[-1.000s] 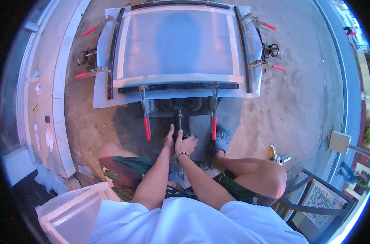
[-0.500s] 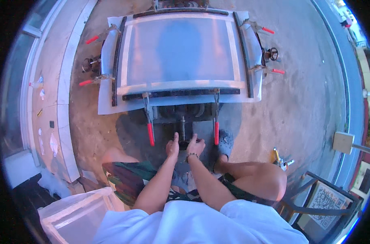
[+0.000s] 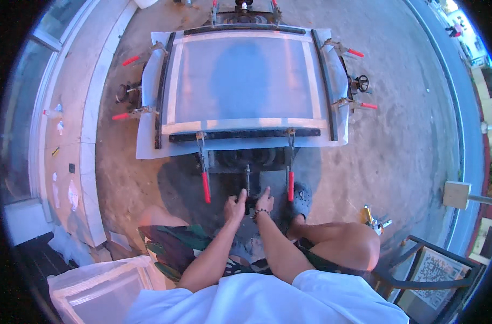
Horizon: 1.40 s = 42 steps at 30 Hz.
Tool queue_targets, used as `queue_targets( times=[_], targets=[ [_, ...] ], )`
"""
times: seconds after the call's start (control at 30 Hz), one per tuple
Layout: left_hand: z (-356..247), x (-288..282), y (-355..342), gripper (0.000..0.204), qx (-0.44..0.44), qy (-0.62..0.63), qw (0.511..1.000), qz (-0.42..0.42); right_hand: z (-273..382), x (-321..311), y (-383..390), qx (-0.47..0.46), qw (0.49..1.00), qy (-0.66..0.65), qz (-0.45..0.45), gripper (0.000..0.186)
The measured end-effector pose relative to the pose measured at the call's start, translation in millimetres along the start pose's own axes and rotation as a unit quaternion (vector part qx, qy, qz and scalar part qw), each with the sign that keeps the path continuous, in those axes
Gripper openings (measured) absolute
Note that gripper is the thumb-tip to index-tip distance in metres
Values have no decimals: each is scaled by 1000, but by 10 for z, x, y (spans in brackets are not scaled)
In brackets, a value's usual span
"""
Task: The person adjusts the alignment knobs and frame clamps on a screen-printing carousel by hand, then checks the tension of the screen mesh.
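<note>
Both my hands are at a dark handwheel (image 3: 250,202) on the near end of a threaded rod (image 3: 248,181). On the wheel's left side, my left hand (image 3: 235,208) is closed around the rim with its thumb raised. My right hand (image 3: 265,203), with a beaded bracelet at its wrist, is closed on the right side of the same rim. Much of the wheel is hidden by my fingers. Beyond it stands a stretching table with a translucent sheet (image 3: 246,81) pulled over a pale rectangular frame (image 3: 213,126). Dark clamping bars (image 3: 246,135) press the sheet along its edges.
Red-handled toggle clamps (image 3: 206,187) hang near my hands; others ring the table. Another handwheel (image 3: 362,82) sits at its right side. A mesh-covered frame (image 3: 102,291) leans at lower left, a metal stand (image 3: 437,283) at lower right. A metal tool (image 3: 376,222) lies beside my right knee.
The whole scene sits slightly lower in view. Both hands have shifted their hold around the wheel, the right one with a finger or thumb now pointing up.
</note>
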<state>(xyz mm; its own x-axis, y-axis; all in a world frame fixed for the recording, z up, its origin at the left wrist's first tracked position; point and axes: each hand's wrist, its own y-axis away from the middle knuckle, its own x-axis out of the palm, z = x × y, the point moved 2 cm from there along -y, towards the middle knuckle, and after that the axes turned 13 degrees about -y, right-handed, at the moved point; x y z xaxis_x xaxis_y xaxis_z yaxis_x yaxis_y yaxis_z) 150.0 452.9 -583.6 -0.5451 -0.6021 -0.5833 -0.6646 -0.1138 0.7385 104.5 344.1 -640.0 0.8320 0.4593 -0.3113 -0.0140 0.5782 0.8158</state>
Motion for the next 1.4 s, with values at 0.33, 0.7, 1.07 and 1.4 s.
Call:
queue_targets(
  times=[0.33, 0.7, 1.07, 1.4],
  targets=[
    [335, 333, -458, 95, -104, 83, 985, 111, 159, 149, 522, -117, 985, 111, -63, 65],
    [329, 214, -416, 89, -112, 219, 964, 106, -28, 120, 381, -202, 973, 95, -62, 57],
    [-209, 225, 185, 75, 93, 19, 994, 48, -216, -68, -354, 24, 990, 18, 137, 89],
    [742, 386, -1040, 83, -100, 262, 944, 176, 39, 261, 833, -251, 956, 123, -91, 71]
  ],
)
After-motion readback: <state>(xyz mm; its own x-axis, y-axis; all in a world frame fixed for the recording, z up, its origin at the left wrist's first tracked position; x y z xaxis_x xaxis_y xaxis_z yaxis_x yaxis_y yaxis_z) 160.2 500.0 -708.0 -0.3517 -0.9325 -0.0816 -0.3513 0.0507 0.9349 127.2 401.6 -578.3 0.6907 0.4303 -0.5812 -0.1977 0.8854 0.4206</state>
